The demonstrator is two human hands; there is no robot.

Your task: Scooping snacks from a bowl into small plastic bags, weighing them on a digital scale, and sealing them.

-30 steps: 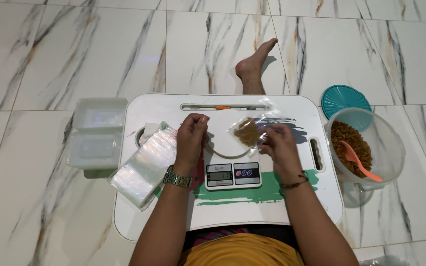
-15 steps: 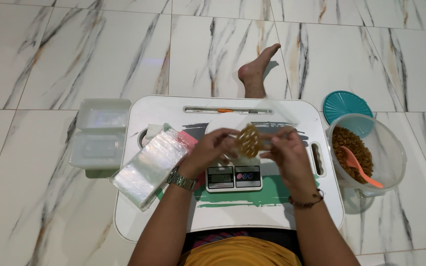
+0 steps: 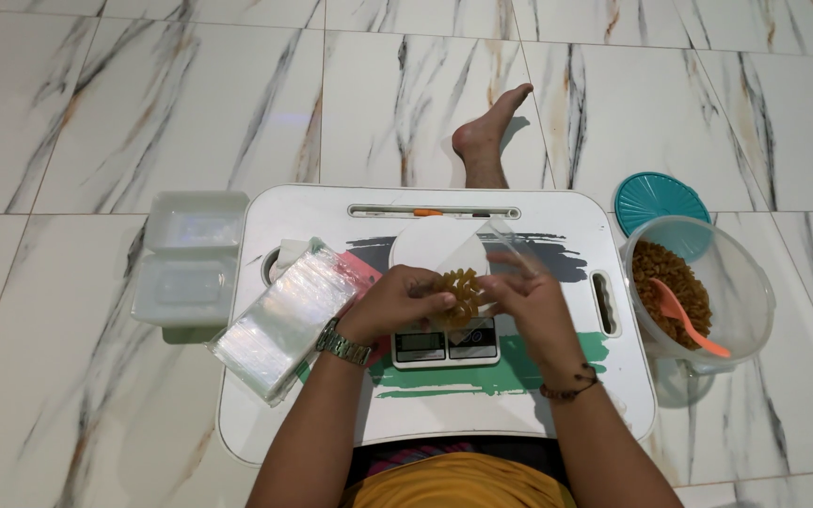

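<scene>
Near the middle of the frame, your left hand (image 3: 395,303) and right hand (image 3: 527,299) are close together, both pinching a small clear plastic bag of brown spiral pasta (image 3: 463,292) above the small white kitchen scale (image 3: 444,282). It looks light, thin and slippery, so hold it by the top edges.

At the centre of the frame, the left hand (image 3: 397,303) and right hand (image 3: 522,299) together hold a small clear bag of brown snacks (image 3: 463,287) above a kitchen scale (image 3: 444,273) on a white lap table (image 3: 576,386). A stack of clear bags (image 3: 284,320) lies left of the hands. At right stands a clear tub of snacks (image 3: 708,296) with an orange scoop (image 3: 689,317); a teal lid (image 3: 659,199) lies behind it. Empty trays (image 3: 190,259) sit at left.
</scene>
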